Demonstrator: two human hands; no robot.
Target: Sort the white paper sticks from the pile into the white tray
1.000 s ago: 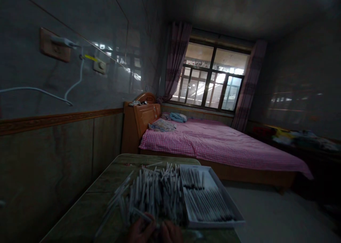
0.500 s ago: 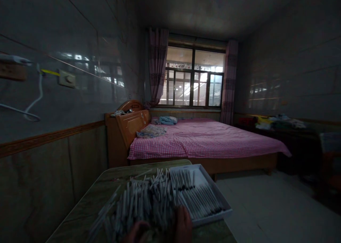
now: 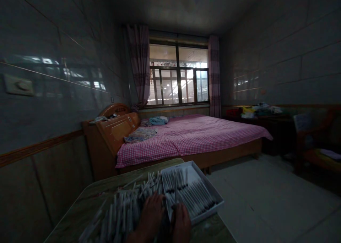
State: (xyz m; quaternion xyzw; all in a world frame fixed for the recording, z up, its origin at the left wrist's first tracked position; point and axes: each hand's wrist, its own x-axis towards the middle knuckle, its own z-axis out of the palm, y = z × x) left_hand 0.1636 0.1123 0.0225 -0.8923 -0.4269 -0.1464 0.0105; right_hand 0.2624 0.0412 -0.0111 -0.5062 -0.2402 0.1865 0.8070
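Observation:
My right hand (image 3: 181,220) is at the near left corner of a shallow white box (image 3: 197,220). Its fingers are closed on a thin pale stick (image 3: 176,191) that points up and away over the box. In the box lie two rows of similar sticks (image 3: 195,197) with dark ends, side by side. My left hand (image 3: 150,214) rests over the right part of a loose pile of pale sticks (image 3: 119,213), its fingers stretched toward the box. Dim light hides what kind of stick these are, and the left fingertips are hard to make out.
The pile and box stand on a marbled table (image 3: 87,200) with a rounded edge. Beyond it is a bed (image 3: 191,140) with a pink checked sheet and wooden headboard (image 3: 117,126). A wooden chair (image 3: 314,140) stands at the right, on a pale tiled floor (image 3: 255,189).
My left hand has moved up and right over the pile. My right hand has shifted to the box corner, with a stick now showing upright in it. The view has turned right.

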